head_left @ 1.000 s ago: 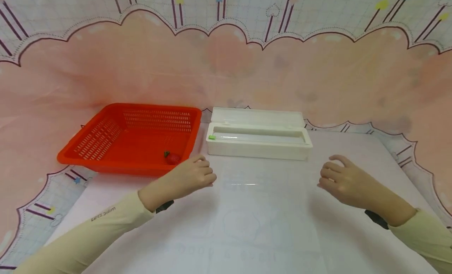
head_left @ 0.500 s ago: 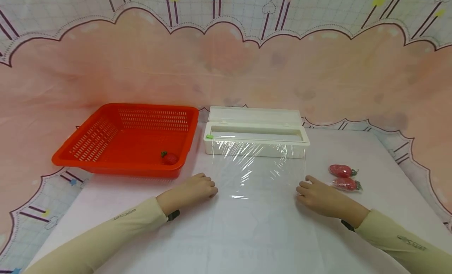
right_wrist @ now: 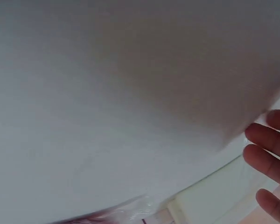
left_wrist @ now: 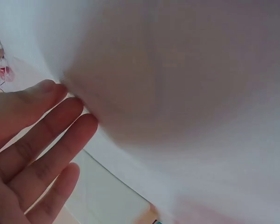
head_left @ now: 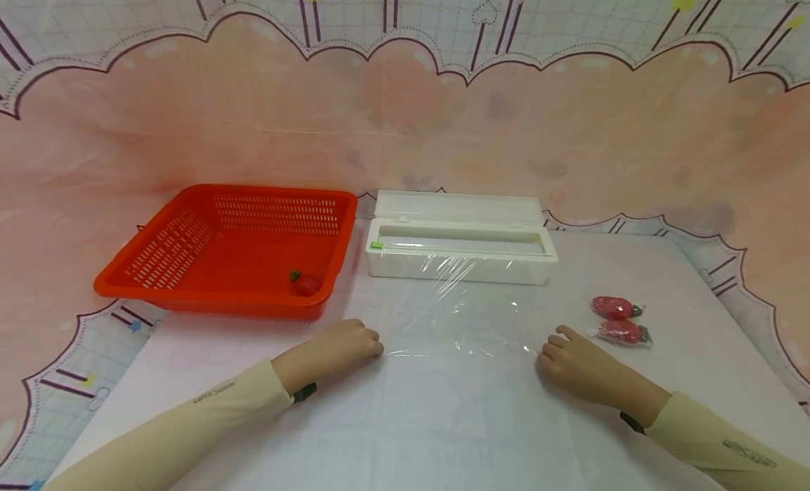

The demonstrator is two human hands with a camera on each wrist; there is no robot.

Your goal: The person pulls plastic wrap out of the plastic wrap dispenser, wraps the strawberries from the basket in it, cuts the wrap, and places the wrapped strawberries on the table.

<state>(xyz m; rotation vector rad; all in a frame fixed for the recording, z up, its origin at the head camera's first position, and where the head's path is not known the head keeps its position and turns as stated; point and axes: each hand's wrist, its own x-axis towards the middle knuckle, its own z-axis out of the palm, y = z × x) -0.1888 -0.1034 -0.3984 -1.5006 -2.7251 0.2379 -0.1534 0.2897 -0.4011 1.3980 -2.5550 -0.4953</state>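
A sheet of clear cling film (head_left: 458, 322) runs from a white cling film box (head_left: 458, 268) toward me, low over the white table. My left hand (head_left: 335, 350) pinches its near left corner; in the left wrist view the thumb (left_wrist: 35, 97) meets the index fingertip. At the near right corner my right hand (head_left: 579, 364) pinches the film, though its thumb is mostly out of the right wrist view. The film's near edge lies between both hands, with wrinkles toward the right. The box lid (head_left: 458, 207) stands raised behind the roll.
Left of the box sits a red plastic basket (head_left: 209, 292) with one strawberry (head_left: 306, 285) in its near right corner. Two film-wrapped red fruits with green stems, the far one (head_left: 612, 307) and the near one (head_left: 620, 331), lie beyond my right hand. A patterned cloth (head_left: 443, 125) hangs behind.
Both hands have come down toward the table and the right moved inward, revealing the wrapped fruits. The film, taut half a second ago, has dropped lower and slackened on the right.
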